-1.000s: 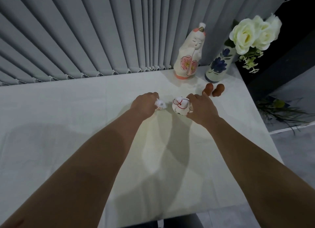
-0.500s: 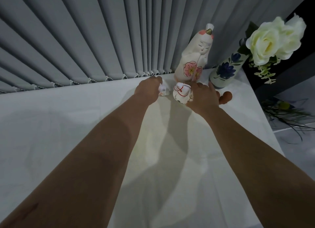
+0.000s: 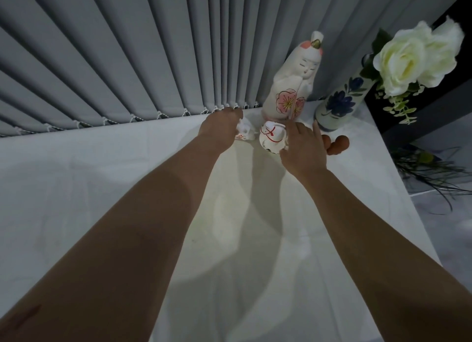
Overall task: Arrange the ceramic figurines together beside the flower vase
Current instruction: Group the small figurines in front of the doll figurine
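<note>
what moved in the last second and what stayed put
Both hands carried their figurines back toward the tall white ceramic doll: left hand with the small white figurine, right hand with the round red-striped white figurine. The doll, blue-flowered vase and brown piece stayed.

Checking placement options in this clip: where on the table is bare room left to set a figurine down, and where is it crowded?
Free: the wide table stretch left of the left hand, below the blinds, and the near surface between the forearms. Crowded: the far right corner, where the tall doll, vase, brown pieces, and the two small figurines under the right hand cluster.
</note>
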The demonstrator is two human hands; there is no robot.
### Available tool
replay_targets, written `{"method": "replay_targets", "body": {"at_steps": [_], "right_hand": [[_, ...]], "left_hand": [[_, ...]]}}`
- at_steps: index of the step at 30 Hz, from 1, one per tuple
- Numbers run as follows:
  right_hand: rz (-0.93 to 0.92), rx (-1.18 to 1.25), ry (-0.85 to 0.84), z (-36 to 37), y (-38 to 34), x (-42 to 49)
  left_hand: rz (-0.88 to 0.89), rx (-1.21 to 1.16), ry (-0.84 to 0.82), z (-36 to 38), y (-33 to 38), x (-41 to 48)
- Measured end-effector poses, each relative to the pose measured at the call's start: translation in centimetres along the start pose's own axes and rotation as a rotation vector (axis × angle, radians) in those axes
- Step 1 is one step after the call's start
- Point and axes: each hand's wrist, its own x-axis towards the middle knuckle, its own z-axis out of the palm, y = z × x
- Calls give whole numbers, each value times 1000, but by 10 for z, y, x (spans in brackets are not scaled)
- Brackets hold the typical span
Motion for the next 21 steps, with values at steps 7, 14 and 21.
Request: {"method": "replay_targets", "body": {"at_steps": [7,14,21], "right_hand": [[11,-2,-31,0,-1,3],[26,31,-21,3,-2,2],[7,55,-18,3,-2,0]], "left_hand": [[18,18,23,-1,3,6],[31,16,11,-2,-4,3],[15,-25,6,-1,-2,-8]]}}
